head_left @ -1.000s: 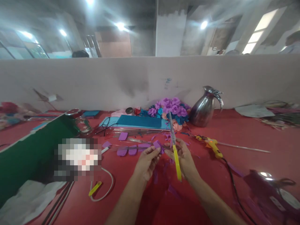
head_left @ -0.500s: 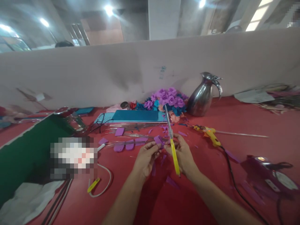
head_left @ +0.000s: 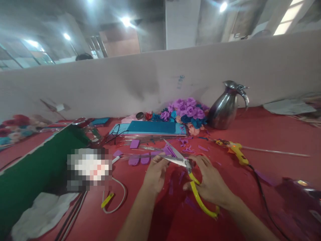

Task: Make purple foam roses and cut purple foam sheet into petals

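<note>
My right hand (head_left: 213,182) is closed around the yellow-handled scissors (head_left: 198,192). Their blades stand apart and point left, toward my other hand. Between the blades shows a piece of purple paper (head_left: 169,150), pinched in the fingers of my left hand (head_left: 155,172); the lower blade passes close to these fingertips and partly covers them. Whether the blades touch the paper I cannot tell. Narrow purple offcuts (head_left: 187,148) lie on the red table just beyond my hands. To the left, purple paper petals (head_left: 134,160) rest beside thin clear sticks.
A yellow glue gun (head_left: 238,153) with a black cord lies at right. Behind it stands a metal jug (head_left: 224,108). Paper flowers (head_left: 188,108) are heaped near the wall, beside blue sheets (head_left: 151,127). A green board (head_left: 47,152) and a white cable (head_left: 124,194) occupy the left.
The scissors have swung from pointing away to pointing left, and their blades have opened. My right hand has taken a grip on the handles. The view has shifted slightly left.
</note>
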Tool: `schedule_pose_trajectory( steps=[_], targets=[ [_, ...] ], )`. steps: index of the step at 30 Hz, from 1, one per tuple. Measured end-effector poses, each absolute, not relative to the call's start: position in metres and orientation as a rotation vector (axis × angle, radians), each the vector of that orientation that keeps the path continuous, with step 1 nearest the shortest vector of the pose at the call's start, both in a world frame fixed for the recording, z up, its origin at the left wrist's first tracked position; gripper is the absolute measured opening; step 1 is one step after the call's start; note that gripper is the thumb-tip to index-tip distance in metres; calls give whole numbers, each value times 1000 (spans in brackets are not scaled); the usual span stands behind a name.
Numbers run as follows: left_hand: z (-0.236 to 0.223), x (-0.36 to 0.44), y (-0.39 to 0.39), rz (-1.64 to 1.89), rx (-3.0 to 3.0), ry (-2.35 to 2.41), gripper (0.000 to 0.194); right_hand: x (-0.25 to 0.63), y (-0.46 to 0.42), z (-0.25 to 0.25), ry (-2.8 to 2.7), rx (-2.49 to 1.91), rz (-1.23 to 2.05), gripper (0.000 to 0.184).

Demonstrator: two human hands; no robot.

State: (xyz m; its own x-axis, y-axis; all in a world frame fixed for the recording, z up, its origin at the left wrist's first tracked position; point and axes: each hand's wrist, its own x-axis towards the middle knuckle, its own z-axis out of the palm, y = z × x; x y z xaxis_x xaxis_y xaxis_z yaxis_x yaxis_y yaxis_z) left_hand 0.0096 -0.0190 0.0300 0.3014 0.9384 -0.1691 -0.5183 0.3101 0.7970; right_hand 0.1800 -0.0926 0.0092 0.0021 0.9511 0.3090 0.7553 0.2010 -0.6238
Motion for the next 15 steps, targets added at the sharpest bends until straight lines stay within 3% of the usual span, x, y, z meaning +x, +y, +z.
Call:
schedule_pose_trajectory(
  steps=[15],
  targets=[
    [27, 10, -20, 1063, 688, 703, 17, 176, -95, 7, -1720, -1505, 547, 53]
  ],
)
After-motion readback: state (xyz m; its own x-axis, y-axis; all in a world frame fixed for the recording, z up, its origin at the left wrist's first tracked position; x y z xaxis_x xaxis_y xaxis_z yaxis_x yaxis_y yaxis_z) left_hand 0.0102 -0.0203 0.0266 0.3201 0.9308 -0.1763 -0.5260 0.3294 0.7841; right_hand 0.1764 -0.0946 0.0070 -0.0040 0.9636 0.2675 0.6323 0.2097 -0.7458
